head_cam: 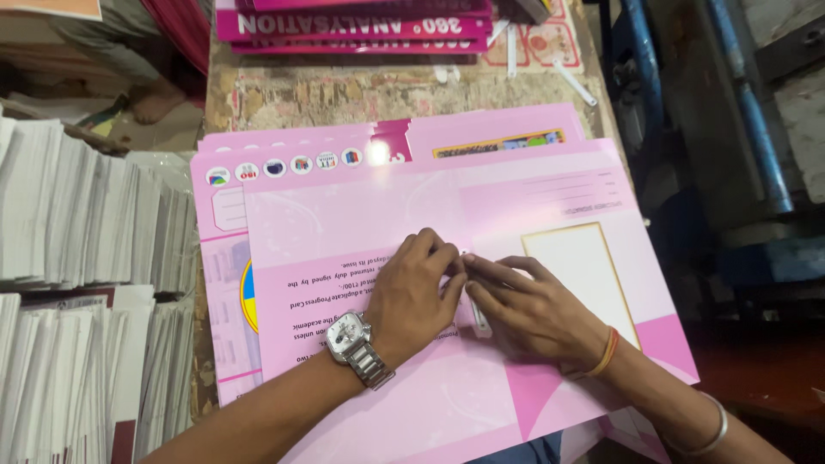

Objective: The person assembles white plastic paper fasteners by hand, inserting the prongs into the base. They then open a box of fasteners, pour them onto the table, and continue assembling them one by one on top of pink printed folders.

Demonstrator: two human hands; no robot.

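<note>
A large pink printed sheet [361, 215] lies on top of a stack of similar pink sheets [225, 258] on the worktable. My left hand [414, 296], wearing a silver wristwatch, rests on the middle of the top sheet with its fingers curled. My right hand [528, 305], with an orange thread and a metal bangle on the wrist, lies flat beside it. The fingertips of both hands meet at a small white strip [479, 316] on the sheet. How firmly either hand pinches the strip is hard to tell.
Tall stacks of white paper [82, 215] stand to the left. A pile of magenta printed boards [352, 30] lies at the table's far end, with white sticks [574, 82] nearby. Blue machine parts [748, 120] are on the right.
</note>
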